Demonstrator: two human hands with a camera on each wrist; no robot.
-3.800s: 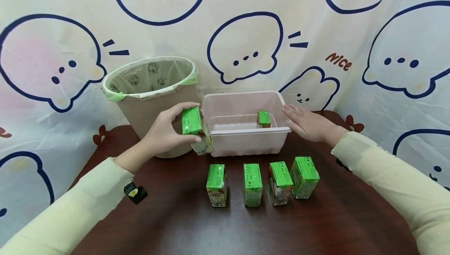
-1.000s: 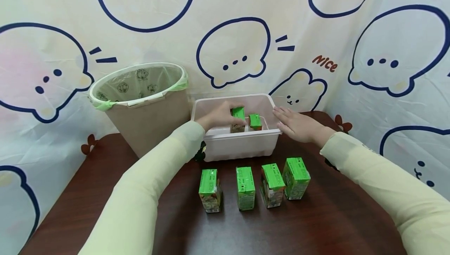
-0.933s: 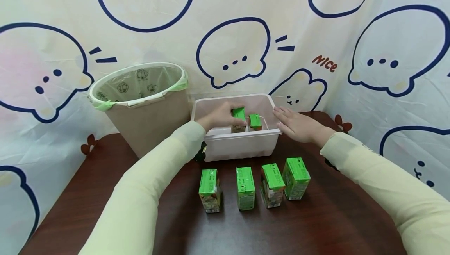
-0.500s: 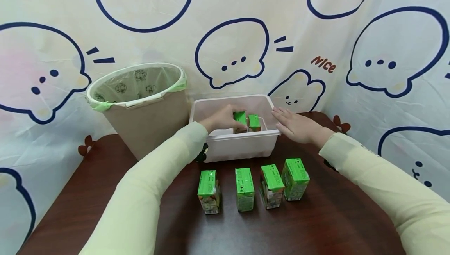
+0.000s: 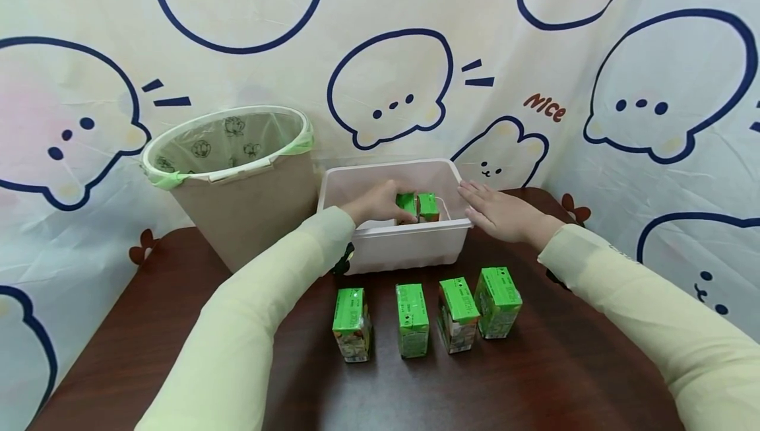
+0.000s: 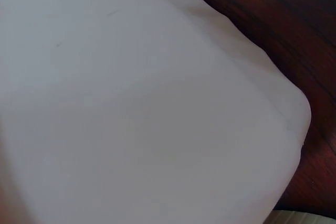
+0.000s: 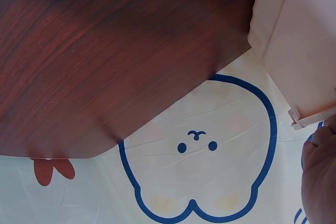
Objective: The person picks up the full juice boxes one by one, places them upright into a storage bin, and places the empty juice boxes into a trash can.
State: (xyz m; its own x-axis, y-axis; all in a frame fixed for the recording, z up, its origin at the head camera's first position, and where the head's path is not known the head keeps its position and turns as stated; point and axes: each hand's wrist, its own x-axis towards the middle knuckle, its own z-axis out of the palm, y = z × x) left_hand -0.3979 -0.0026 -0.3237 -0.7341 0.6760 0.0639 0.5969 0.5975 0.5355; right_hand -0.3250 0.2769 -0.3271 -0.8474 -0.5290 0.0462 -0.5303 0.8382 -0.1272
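Observation:
Inside the pale pink plastic bin [image 5: 410,248], my left hand [image 5: 379,201] grips a green-topped drink carton [image 5: 406,203] between thumb and fingers. A second drink carton [image 5: 428,204] stands close against its right side. My right hand [image 5: 505,214] lies with straight fingers against the bin's right rim; the right wrist view catches this hand [image 7: 320,174] beside the bin wall [image 7: 302,40]. In the left wrist view the bin's outer wall [image 6: 147,103] fills most of the picture and the held carton is hidden.
Several green-topped cartons [image 5: 412,320] stand in a row on the dark wooden table [image 5: 297,378] in front of the bin. A beige trash can [image 5: 255,206] with a patterned liner is at the back left. A cartoon-printed cloth [image 5: 380,8] hangs behind.
My left hand has carried its carton from left of the bin into it, then slid it rightward beside the other carton. My right hand has stayed on the rim.

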